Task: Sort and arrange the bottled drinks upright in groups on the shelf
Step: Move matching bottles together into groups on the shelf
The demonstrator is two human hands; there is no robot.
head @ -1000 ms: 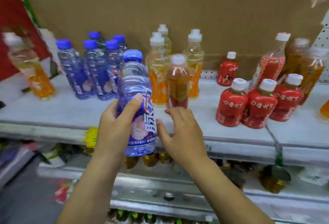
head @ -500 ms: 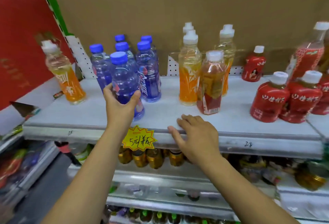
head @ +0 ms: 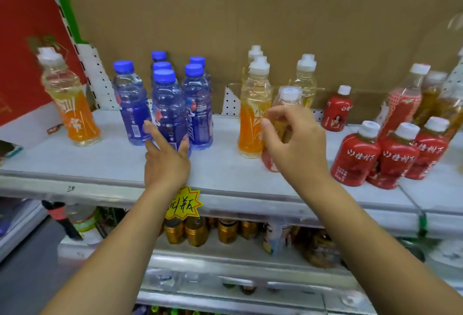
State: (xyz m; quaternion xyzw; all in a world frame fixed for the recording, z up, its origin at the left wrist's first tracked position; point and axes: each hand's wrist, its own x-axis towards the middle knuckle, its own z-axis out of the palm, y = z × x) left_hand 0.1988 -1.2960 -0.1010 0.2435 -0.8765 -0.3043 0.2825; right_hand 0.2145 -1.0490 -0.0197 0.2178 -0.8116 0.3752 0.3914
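Bottles with gold caps (head: 195,230) stand on the lower level, under a yellow price tag (head: 184,204) clipped to the edge of the shelf (head: 225,172). Above it the left hand (head: 166,164) is spread, its forefinger and thumb straight on either side of the base of the front blue bottle (head: 167,111), which stands upright with clear liquid inside. The right hand (head: 298,149) has thumb and fingers curled close about the amber bottle (head: 288,96), white-capped, red at the foot and holding brownish drink; whether they actually press on it I cannot tell. Just left of it stands an orange-labelled bottle (head: 253,119) of pale yellow drink, with more like it behind. Five further blue bottles (head: 198,109) cluster behind the front one. Squat red bottles (head: 355,157) group at the right, one orange bottle (head: 72,109) leans alone at far left, and brown cardboard (head: 250,26) backs everything.
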